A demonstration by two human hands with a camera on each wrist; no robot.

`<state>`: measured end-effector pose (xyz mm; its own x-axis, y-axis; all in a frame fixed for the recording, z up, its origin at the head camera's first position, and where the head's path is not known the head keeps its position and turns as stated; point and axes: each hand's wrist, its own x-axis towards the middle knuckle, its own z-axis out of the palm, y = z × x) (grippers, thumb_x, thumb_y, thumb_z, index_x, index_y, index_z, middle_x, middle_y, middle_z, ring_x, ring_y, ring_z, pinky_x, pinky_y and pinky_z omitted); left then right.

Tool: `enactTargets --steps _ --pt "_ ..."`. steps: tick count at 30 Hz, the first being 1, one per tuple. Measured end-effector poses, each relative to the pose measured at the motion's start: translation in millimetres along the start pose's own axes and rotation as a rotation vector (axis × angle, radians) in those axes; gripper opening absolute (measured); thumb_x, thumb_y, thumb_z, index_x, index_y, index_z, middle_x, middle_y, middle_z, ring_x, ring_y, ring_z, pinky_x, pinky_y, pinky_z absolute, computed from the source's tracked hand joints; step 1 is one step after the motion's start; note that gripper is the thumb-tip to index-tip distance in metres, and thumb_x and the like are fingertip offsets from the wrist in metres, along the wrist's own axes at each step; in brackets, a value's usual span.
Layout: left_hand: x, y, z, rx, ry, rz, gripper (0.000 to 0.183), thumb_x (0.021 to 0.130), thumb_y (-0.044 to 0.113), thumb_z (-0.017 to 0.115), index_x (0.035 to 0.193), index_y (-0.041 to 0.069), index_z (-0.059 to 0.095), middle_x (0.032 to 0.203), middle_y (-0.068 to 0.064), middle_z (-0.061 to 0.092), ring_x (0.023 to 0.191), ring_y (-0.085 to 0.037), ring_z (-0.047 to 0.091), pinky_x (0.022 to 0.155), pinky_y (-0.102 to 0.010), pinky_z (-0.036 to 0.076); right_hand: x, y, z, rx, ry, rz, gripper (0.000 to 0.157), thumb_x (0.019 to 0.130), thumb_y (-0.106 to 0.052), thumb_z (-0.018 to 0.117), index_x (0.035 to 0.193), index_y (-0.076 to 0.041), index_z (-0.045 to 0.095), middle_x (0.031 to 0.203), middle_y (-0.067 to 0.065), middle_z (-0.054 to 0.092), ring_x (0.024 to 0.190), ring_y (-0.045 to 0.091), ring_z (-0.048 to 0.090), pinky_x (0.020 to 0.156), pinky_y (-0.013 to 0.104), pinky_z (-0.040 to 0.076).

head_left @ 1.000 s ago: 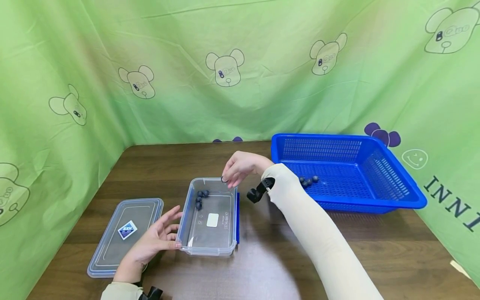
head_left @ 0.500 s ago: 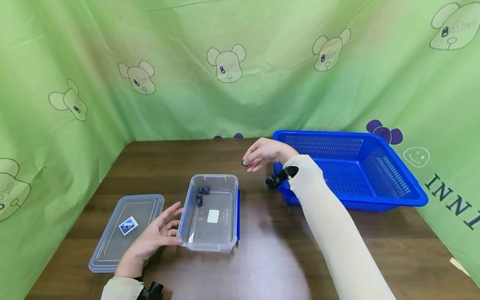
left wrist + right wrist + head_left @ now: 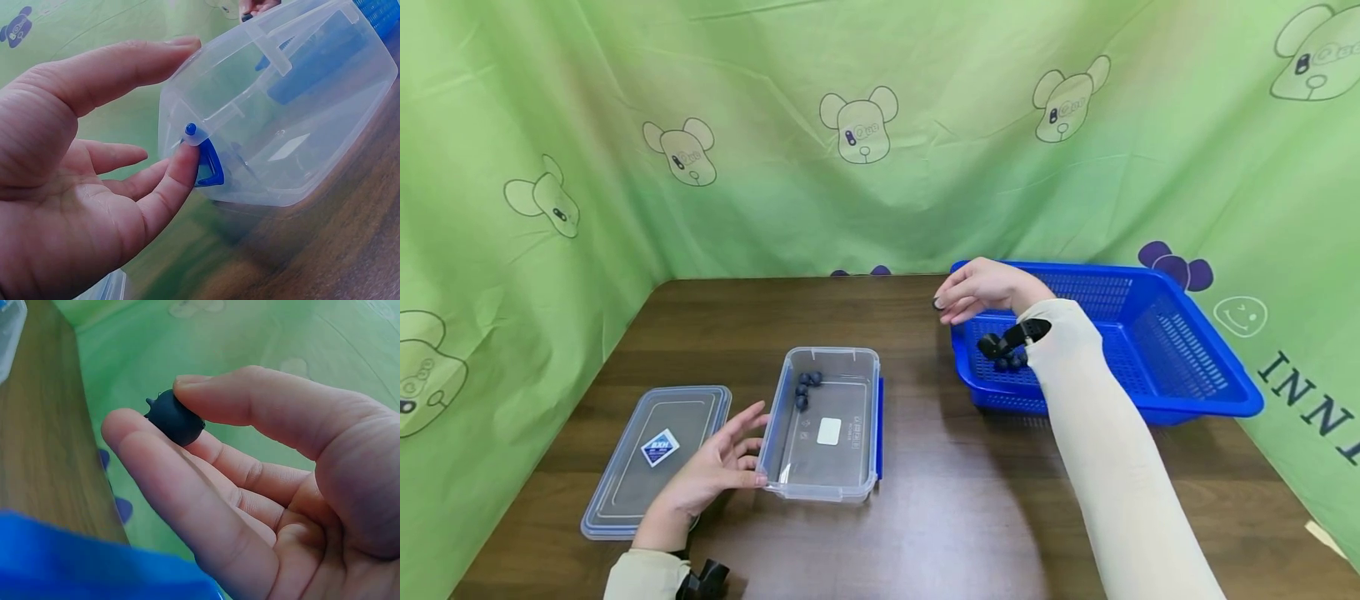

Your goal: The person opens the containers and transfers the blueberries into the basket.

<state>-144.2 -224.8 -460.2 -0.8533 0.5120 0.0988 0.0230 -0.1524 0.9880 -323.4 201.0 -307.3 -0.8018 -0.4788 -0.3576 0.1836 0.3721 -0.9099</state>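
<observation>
My right hand pinches a dark blueberry between thumb and fingertips, over the left rim of a blue plastic basket. Beneath that wrist, several blueberries lie in the basket, partly hidden by the wrist camera. A clear plastic food box stands lidless on the table, with several blueberries at its back left. My left hand rests against the box's left side, fingers mostly extended. In the left wrist view, one fingertip touches the blue latch and the thumb lies at the rim.
To the left, the box's clear lid with a blue label lies flat on the brown wooden table. A green curtain printed with bear heads hangs behind the table and along both sides.
My right hand has carried the blueberry from above the box's back right corner rightward to the basket's left edge. The left hand stays against the box.
</observation>
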Motion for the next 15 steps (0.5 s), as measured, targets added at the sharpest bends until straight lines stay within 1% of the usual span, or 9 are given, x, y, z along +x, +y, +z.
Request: enactTargets --steps 6,11,15 --pt "0.1 0.0 -0.2 -0.003 -0.001 0.004 0.098 0.081 -0.007 0.075 0.153 -0.01 0.007 0.15 -0.036 0.02 0.106 -0.021 0.06 0.084 -0.03 0.056 -12.5 8.6 -21.4 0.041 0.032 0.009 0.01 0.094 0.004 0.058 0.099 0.005 0.067 0.085 0.014 0.072 0.079 0.022 0.072 0.079 0.034 0.059" --pt "0.4 -0.3 -0.6 -0.009 -0.009 0.01 0.097 0.082 -0.006 0.074 0.153 -0.01 0.008 0.15 -0.031 0.024 0.107 -0.02 0.059 0.084 -0.029 0.056 -19.3 22.3 -39.3 0.069 0.054 0.035 0.013 0.096 0.004 0.056 0.103 0.007 0.067 0.088 0.015 0.072 0.079 0.021 0.072 0.08 0.034 0.059" --pt "0.4 -1.1 -1.1 -0.016 -0.017 0.021 0.096 0.082 -0.007 0.074 0.154 -0.008 0.011 0.149 -0.025 0.029 0.108 -0.019 0.059 0.084 -0.029 0.056 -22.9 37.8 -53.2 0.106 0.049 0.064 0.014 0.097 0.003 0.056 0.099 0.001 0.069 0.088 0.012 0.072 0.081 0.02 0.072 0.081 0.033 0.058"
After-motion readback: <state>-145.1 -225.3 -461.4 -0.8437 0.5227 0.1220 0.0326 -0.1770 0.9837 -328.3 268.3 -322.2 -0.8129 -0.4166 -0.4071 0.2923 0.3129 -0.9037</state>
